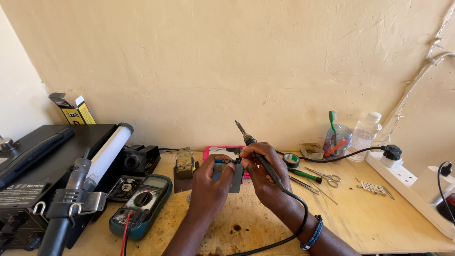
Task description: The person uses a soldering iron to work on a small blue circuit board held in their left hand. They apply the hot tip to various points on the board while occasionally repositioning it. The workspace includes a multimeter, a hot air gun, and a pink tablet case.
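Observation:
My left hand (208,185) grips a small grey device with a blue circuit part (229,174), held upright above the wooden bench. My right hand (263,176) also pinches at the top of that device while a black soldering iron (258,154) rests in it, tip pointing up and away toward the wall. The iron's black cord (297,223) loops down past my right wrist, which wears a dark beaded bracelet (312,232).
A teal multimeter (142,204) with a red lead lies at left, beside a black rework station (42,180) and white tube lamp (108,154). Scissors (324,176), green screwdriver (304,174), tape roll (291,160), plastic bottles (364,135) and a white power strip (407,182) sit at right.

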